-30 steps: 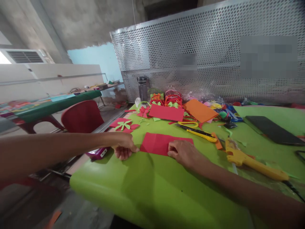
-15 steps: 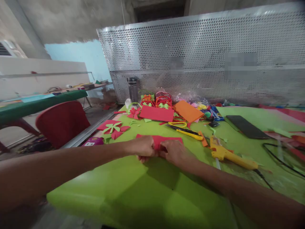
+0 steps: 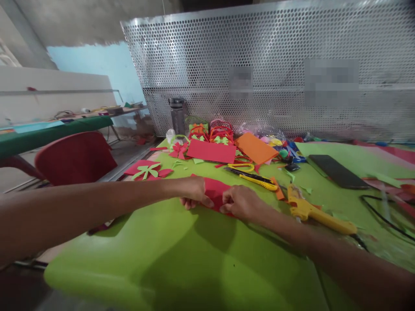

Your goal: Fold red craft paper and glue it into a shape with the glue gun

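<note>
Between my hands is a piece of red craft foam or paper [image 3: 214,193], tilted a little above the green tabletop [image 3: 181,246]. My left hand [image 3: 193,192] is closed on its left part, thumb on top and fingers curled beneath. My right hand [image 3: 241,202] pinches its right end near the lower edge. Just beyond them lie yellow-handled scissors [image 3: 241,167] and a yellow box cutter [image 3: 258,182]. A yellow hot glue gun [image 3: 319,214] rests to the right of my right hand.
Farther back are a flat red sheet [image 3: 211,151], an orange sheet [image 3: 256,147], small red and green baskets [image 3: 221,131] and a grey bottle [image 3: 177,115]. A black phone [image 3: 337,171] lies at right, near a cable. A red chair [image 3: 76,157] stands left; a perforated metal panel [image 3: 207,65] closes the back.
My hands have moved apart along the red piece, uncovering more of its middle. The piece now slants down to the right. The view has shifted slightly.
</note>
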